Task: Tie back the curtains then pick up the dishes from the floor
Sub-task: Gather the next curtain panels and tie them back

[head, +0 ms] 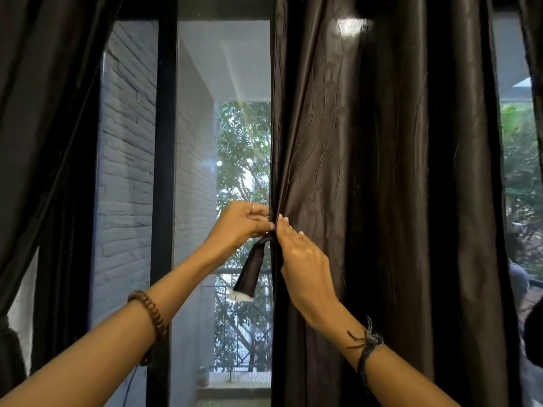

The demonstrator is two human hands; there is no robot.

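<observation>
**Both hands at the edge of the dark curtain**

The biggest thing in front of me is the dark brown curtain (382,201), hanging in long glossy folds over the right half of the window, a faint leaf pattern pressed into the cloth. A second curtain (44,142) of the same dark cloth hangs on the far left, drawn in low at the left edge. Between them stands the black window frame (164,171), and through the glass I see a grey brick wall (129,142), green trees (244,160) and a balcony railing (244,289) lower down.

Both arms reach up from below and meet at the left edge of the right-hand curtain, at about mid height. The left hand (244,221) has its fingers curled in, pinching the curtain's edge together with the top of a tie-back strap (249,268). The right hand (299,254) lies on the fold just beside it, fingers bent round the gathered cloth and gripping it. The strap, dark like the curtain, hangs down and leftward between the two wrists, its pale end loose in front of the glass.

A brown bead bracelet (152,315) circles the left wrist; a frayed dark thread band (367,345) circles the right. No dishes or floor are in view.
</observation>
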